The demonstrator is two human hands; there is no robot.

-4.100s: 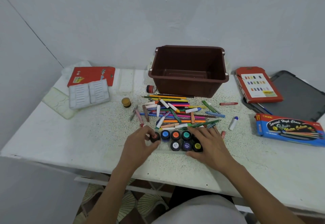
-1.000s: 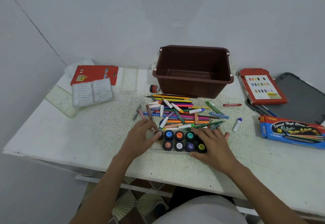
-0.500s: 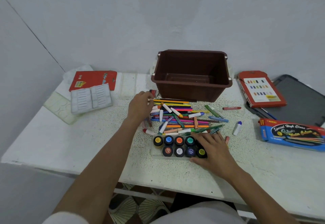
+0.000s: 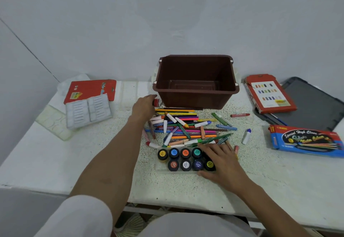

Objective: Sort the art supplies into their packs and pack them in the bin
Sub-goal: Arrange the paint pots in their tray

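Paint pot (image 4: pixel 156 103) by bin (image 4: pixel 195 100) at left hand (image 4: pixel 143 106); right hand (image 4: pixel 221 159) on tray (image 4: pixel 161 167).

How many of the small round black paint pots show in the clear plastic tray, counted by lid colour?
Yellow lids: 2
Light blue lid: 1
Orange lid: 1
Teal lid: 1
Red lid: 1
White lid: 1
Dark blue lid: 1
Total: 8 visible in the clear plastic tray; the right hand covers its right end and may hide more.
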